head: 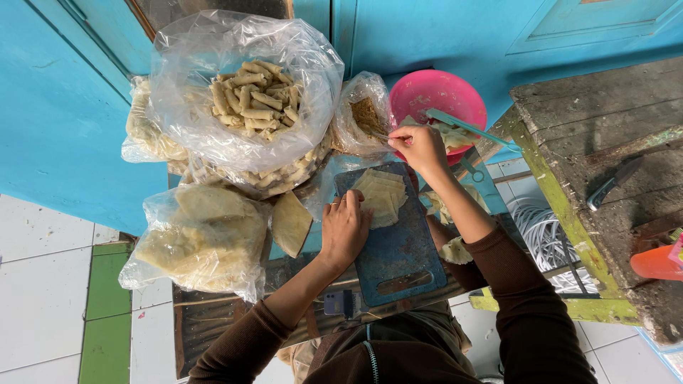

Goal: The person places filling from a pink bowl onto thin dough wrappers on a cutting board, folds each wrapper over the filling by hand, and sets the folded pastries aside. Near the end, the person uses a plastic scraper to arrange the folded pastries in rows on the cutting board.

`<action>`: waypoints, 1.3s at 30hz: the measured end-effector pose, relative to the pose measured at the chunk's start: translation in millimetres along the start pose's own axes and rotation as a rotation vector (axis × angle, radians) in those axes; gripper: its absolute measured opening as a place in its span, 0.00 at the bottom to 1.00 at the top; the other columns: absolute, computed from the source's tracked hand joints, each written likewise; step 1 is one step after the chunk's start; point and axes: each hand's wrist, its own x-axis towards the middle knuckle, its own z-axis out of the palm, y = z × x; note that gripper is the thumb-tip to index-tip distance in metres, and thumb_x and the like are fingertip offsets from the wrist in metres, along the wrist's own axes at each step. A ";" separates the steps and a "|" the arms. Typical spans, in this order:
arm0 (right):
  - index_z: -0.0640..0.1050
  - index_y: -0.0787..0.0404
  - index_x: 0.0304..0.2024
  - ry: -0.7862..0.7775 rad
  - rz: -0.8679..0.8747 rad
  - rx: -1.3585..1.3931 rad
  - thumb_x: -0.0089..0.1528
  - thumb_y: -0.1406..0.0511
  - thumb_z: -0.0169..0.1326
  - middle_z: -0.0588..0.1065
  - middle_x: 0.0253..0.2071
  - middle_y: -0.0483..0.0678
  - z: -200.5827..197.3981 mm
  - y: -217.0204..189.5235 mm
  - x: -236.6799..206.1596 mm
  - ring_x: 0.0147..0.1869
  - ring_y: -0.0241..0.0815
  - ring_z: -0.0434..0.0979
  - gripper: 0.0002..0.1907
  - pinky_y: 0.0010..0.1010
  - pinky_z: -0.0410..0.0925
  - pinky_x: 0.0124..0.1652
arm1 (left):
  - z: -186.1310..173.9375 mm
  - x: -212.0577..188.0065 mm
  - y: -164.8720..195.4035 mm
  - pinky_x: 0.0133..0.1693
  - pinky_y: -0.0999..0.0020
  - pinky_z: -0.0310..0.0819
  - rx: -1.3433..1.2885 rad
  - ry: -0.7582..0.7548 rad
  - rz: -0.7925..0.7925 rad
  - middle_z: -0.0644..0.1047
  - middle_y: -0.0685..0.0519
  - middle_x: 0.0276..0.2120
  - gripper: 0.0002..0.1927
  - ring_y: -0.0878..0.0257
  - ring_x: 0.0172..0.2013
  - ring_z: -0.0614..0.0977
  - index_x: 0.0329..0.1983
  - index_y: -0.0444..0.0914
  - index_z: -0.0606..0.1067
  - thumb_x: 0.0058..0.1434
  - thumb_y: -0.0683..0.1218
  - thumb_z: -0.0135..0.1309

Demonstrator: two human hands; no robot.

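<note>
Seen from the head camera, the left hand lies flat and open on the stack of thin wrappers on the blue cutting board. The right hand pinches a small utensil over the pink bowl, its tip hard to make out, while plastic blurs the rolled pieces in the big bag.

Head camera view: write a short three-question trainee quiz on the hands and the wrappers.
1. True or false: the left hand rests flat on the blue cutting board, touching the stack of pale wrappers.
2. Where does the right hand reach? A) the pink bowl B) the small clear bag of brown filling C) the knife on the wooden bench
3. Fill in: the big clear bag at the top holds finished ____.

Key: 1 true. 2 B: its fingers hold a thin utensil at the small bag, in front of the pink bowl. 3 rolls.
</note>
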 end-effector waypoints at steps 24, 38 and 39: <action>0.87 0.55 0.42 0.147 0.076 0.000 0.60 0.63 0.67 0.80 0.27 0.48 -1.5 7.3 -3.6 0.23 0.36 0.70 0.09 0.30 0.61 0.26 | 1.4 -2.3 -0.2 0.44 0.52 0.67 -0.053 -0.019 -0.027 0.77 0.49 0.32 0.18 0.48 0.42 0.78 0.49 0.38 0.65 0.61 0.46 0.59; 0.85 0.64 0.44 -0.146 0.122 0.363 0.60 0.65 0.64 0.83 0.41 0.45 -20.5 89.4 -104.7 0.42 0.29 0.80 0.11 0.22 0.72 0.42 | 13.9 -8.3 -10.2 0.45 0.53 0.66 -0.102 -0.045 -0.064 0.76 0.48 0.40 0.28 0.49 0.44 0.78 0.51 0.38 0.65 0.55 0.49 0.66; 0.85 0.63 0.45 -0.174 0.271 0.393 0.61 0.66 0.64 0.81 0.37 0.46 -17.6 95.1 -115.3 0.37 0.32 0.78 0.11 0.27 0.70 0.36 | 14.7 -8.5 -10.3 0.45 0.54 0.66 -0.116 -0.036 -0.070 0.77 0.49 0.40 0.27 0.50 0.45 0.78 0.51 0.38 0.65 0.55 0.49 0.66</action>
